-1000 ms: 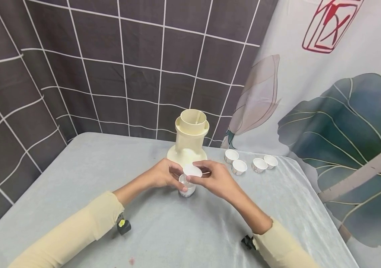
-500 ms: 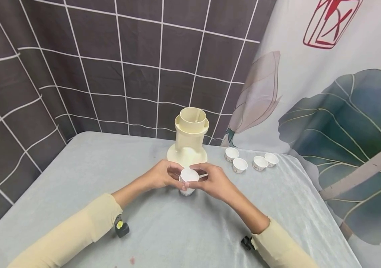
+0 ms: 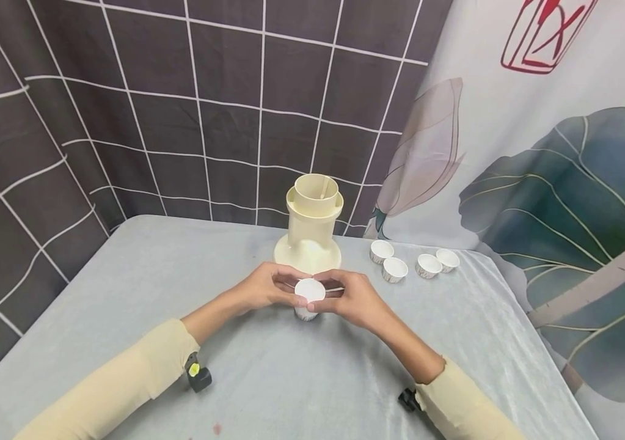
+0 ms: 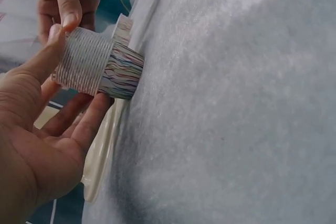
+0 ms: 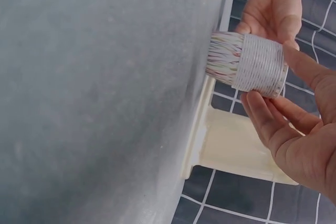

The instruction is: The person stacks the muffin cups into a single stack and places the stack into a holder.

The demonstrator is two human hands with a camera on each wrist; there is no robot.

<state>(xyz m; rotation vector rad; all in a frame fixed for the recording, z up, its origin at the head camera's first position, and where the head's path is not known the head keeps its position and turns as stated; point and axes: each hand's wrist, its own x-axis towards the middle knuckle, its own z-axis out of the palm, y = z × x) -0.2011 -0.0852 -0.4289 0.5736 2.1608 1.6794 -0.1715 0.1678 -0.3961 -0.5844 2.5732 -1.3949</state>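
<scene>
The left hand (image 4: 47, 145) holds a stack of paper cups (image 4: 86, 61) from the left, its thumb by the rim; the right hand (image 4: 71, 1) grips it from the right, the two thumbs close together. Pale ridges band the stack's upper part, wavy coloured streaks its lower. Past it on the right shows a streaked piece (image 4: 124, 29), possibly another cup. A cream base (image 4: 100, 156) stands far, grey cloth (image 4: 226, 108) near.

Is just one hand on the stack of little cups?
No, the left hand and right hand both hold the cup stack.
</scene>
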